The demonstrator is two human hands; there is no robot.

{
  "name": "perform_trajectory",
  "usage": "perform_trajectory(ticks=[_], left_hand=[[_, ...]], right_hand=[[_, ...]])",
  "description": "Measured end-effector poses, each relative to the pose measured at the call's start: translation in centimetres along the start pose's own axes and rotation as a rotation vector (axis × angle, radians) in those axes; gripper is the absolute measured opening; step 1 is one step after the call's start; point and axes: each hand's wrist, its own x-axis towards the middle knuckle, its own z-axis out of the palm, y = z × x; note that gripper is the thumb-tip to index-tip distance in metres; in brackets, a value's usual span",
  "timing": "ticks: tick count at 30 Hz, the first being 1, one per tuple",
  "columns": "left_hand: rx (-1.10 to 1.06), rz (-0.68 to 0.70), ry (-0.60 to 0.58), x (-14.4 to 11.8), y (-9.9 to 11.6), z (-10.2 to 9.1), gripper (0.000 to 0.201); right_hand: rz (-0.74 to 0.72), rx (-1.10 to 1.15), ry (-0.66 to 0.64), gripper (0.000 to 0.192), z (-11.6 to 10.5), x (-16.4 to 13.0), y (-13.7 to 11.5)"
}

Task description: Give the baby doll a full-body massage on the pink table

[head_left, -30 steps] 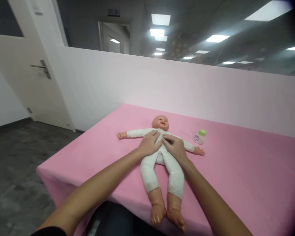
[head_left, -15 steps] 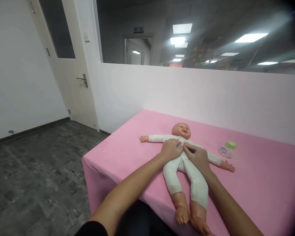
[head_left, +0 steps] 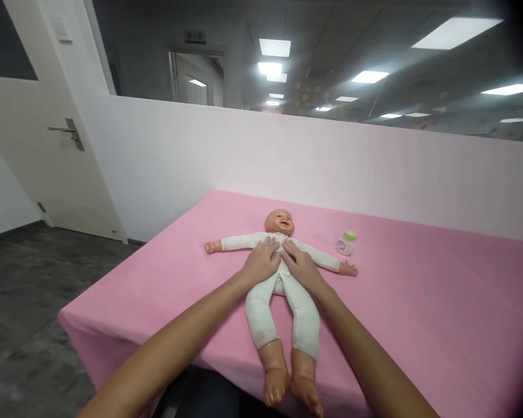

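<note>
Doll (head_left: pixel 283 284) lies face-up mid-frame on the pink tabletop (head_left: pixel 418 302); my left hand (head_left: pixel 261 261) and right hand (head_left: pixel 303 267) rest on its chest, fingers loosely spread, gripping nothing. Soft cloth torso looks light; hold there.

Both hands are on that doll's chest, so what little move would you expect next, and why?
Probably a small pull apart at the chest seam. The left hand and right hand rest side by side on the white suit of the baby doll, fingertips meeting at its midline. The doll lies face up on the pink table.
</note>
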Motion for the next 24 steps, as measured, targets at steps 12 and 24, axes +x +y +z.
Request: perform_trajectory(ticks=[12,24], left_hand=[[0.027,-0.045,-0.011,0.2,-0.4,-0.5,0.048],[0.031,-0.029,-0.043,0.6,-1.3,-0.3,0.053]], right_hand=[[0.051,-0.025,-0.010,0.051,-0.5,0.1,-1.3],[0.147,0.009,-0.069,0.060,-0.4,0.3,-0.2]])
